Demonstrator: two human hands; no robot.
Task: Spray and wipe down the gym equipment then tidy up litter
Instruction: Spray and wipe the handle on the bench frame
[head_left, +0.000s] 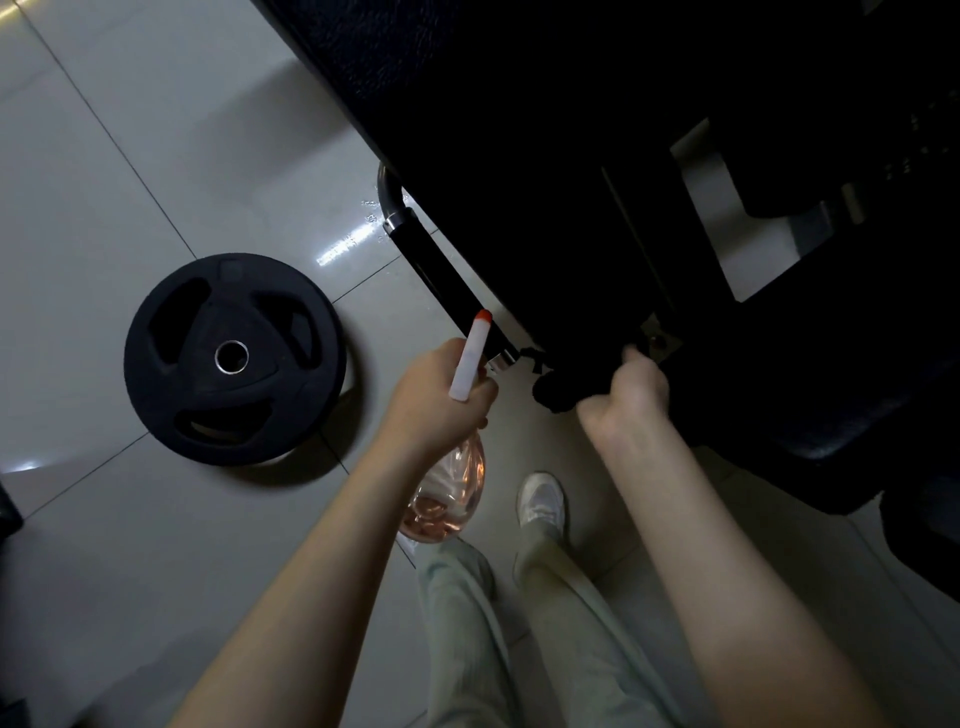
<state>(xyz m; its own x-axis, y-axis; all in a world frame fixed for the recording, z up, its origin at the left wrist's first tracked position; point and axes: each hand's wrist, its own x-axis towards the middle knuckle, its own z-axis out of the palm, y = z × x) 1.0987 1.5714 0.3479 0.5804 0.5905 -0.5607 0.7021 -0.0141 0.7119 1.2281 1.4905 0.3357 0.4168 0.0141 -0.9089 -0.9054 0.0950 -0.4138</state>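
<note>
Both bare forearms reaching forward, left hand (441, 402) gripping a spray bottle (457, 488), right hand (636, 389) clutching a dark cloth (558, 392)

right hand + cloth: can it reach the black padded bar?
Probably yes: the right hand, gripping a dark cloth, is beside the black padded chrome-ended bar; only the white, orange-tipped spray bottle in the left hand crosses its near end.

A pale tiled floor (130, 156) carries a black weight plate (234, 358) lying flat, and a white shoe (543, 501) stands on it nearby.
</note>
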